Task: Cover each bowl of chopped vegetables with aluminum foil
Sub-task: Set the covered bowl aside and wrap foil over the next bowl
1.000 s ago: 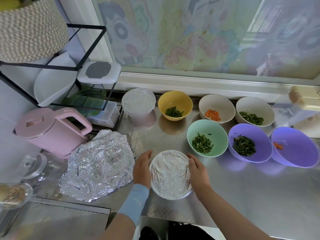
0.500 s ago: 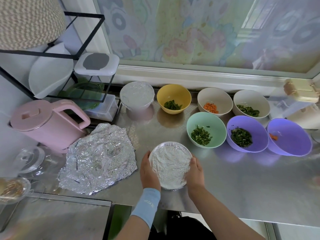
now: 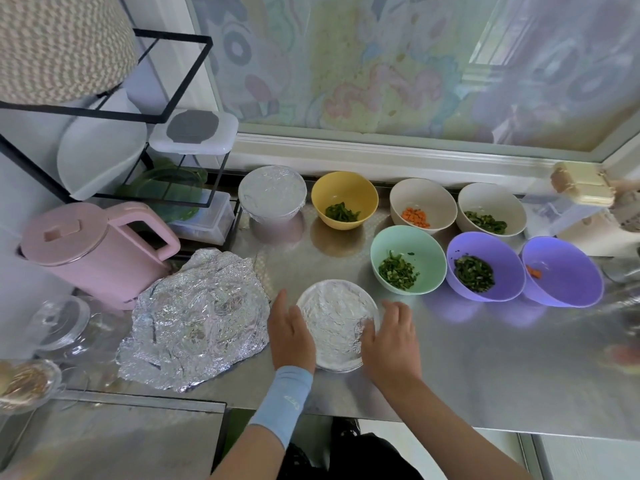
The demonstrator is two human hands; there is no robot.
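While both hands flank the foil-covered bowl (image 3: 337,320), the left hand (image 3: 291,336) lies with straight fingers against its left side and the right hand (image 3: 391,336) lays relaxed fingers on its right rim, neither curled round it. Just left of the left hand lies a crumpled foil sheet (image 3: 197,317). Beyond the fingertips stand a second covered bowl (image 3: 272,195) and 6 uncovered ones: a yellow bowl (image 3: 344,194), a white carrot bowl (image 3: 423,199), a white greens bowl (image 3: 491,202), a mint bowl (image 3: 408,251), a purple greens bowl (image 3: 485,254), a purple carrot bowl (image 3: 568,275)
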